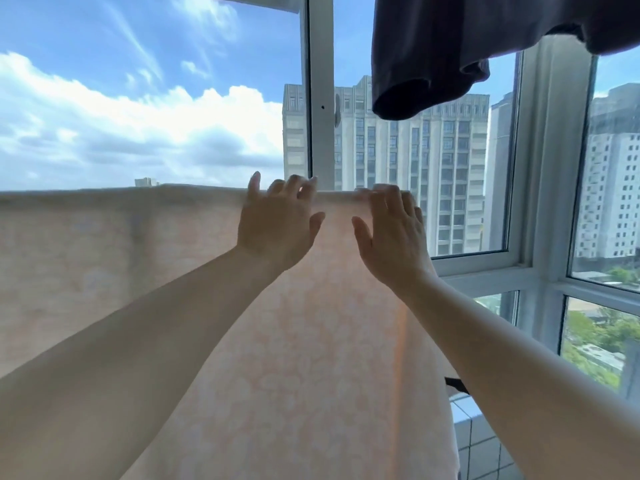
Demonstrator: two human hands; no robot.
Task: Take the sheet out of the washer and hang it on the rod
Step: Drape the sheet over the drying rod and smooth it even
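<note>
head view, largest first: window [519,265] with white frames spans the whole background, sky and tower blocks beyond the glass.

sheet [311,341] next: pale pink, faint floral print, already draped over a horizontal line at about hand height and hanging down past the bottom of frame. it runs off the left edge; its right edge drops near the right forearm. rod itself is hidden under the fold, can't see it. washer not in view.

dark garment [433,53] hangs top right, above the sheet and well apart from it.

left hand [277,223]: fingers spread and loosely bent, tips at the top fold of the sheet, not curled round it. contact vs. just above the cloth: cannot tell.

right hand [391,233]: same pose, fingers spread, tips at or on the fold just beside the sheet's right end. no pinch visible.

handling judgement: thin, soft cloth, light passes through it, so no stiffness at all; it'll follow any tug. likely damp, so heavier than it looks and clingy on the rod rather than slippery. not fragile. take it at the top fold, both hands apart, and slide sideways to flatten; for evening the drop, pinch the hanging edge on the right. pulling one side only risks dragging the lot off the rod.
</note>
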